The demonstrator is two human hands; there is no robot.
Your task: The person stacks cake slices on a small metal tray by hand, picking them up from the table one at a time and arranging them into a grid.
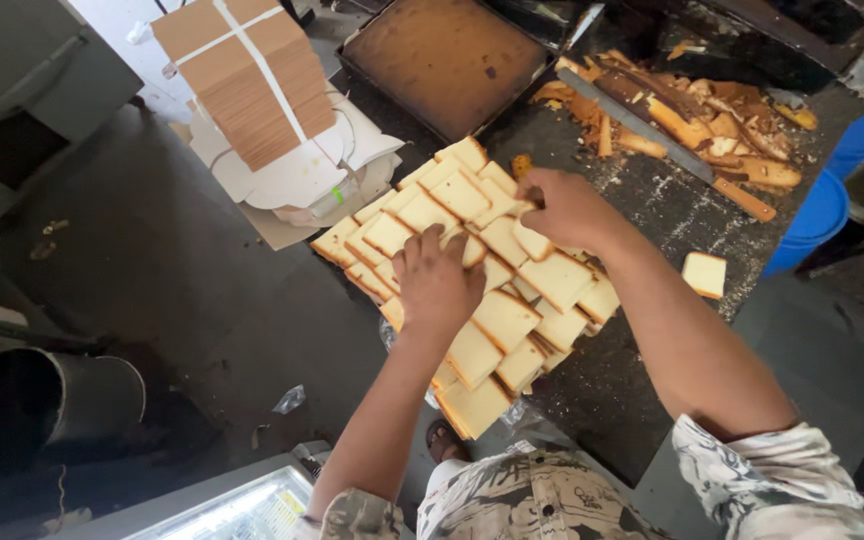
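1. Bundle of flat brown card sheets (252, 80), upper left: a rectangular stack bound crosswise by pale straps, lying tilted on a heap of white flat carton blanks (297, 180). A small green mark shows at the edge of the white heap; no label can be read.
2. Lit glass-topped case (237, 505), lower left edge: pale and glowing, its contents too blurred to tell.
3. Left hand (437, 280): palm down, fingers spread and unclenched, pressing flat on the cake slices (507, 315). It grasps nothing.
4. Cake slices: pale yellow squares with brown crust edges, overlapping in a sheet on the dark surface (642, 200) at centre frame. A steadying palm of this kind is best kept light and even, so that the soft slices do not dent or slide.
5. Baking tray (442, 60), top centre: a dark rectangular pan with a browned base, just beyond the slices.
6. Right hand (567, 205): fingers curled over the far edge of the sheet; whether they pinch a slice cannot be told. Slices are best lifted by the crust edge, one at a time.
7. Long knife (652, 135), upper right: it lies diagonally across a pile of brown crust trimmings (712, 120).
8. Single slice (704, 274): it lies alone, well apart from the sheet.
9. Blue tubs (822, 210), right edge: round and unlabelled.
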